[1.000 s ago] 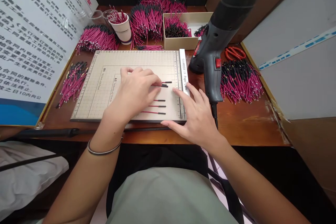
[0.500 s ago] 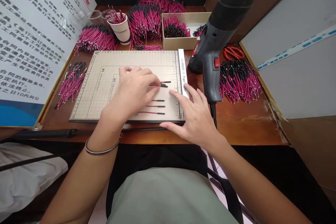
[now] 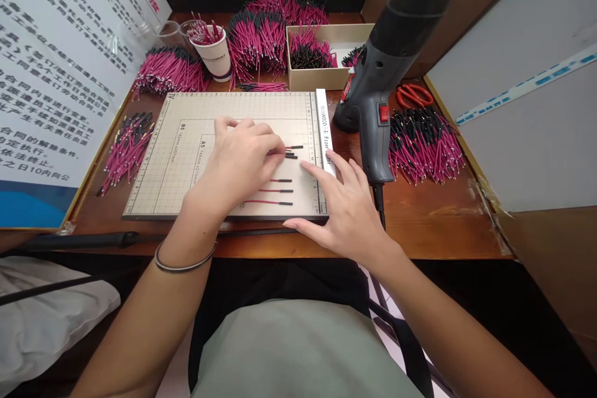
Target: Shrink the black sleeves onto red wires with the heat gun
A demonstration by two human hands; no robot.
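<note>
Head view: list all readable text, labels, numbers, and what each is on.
"B5" and "A5", on the paper cutter board.
"Paper Cutter", partly behind the right hand, on the white cutter rail; the brand before it is blurred.
Chinese print and "10", on the white sign; mostly too blurred.
Paper cup: print unreadable.
</note>
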